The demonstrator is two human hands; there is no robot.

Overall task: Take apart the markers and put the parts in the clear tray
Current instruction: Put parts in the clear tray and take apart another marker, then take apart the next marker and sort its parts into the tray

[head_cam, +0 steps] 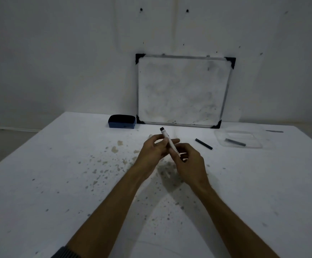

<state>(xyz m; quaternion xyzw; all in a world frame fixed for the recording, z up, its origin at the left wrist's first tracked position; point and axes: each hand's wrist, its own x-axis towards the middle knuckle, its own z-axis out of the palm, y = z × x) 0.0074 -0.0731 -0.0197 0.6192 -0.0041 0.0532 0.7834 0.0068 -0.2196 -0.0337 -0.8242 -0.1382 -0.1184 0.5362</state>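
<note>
A white marker (167,137) with a black end pointing up and away is held above the middle of the table. My left hand (154,148) grips its upper body with the fingers. My right hand (186,161) wraps its lower end, which is hidden in the palm. A black marker part (203,143) lies loose on the table to the right of my hands. Farther right sits the clear tray (218,135), and a dark grey marker part (235,142) lies inside it.
A small whiteboard (183,90) leans on the wall at the table's back. A blue eraser (122,121) sits left of it. The white table (58,174) is speckled with stains around my hands. A thin dark object (274,131) lies behind the tray.
</note>
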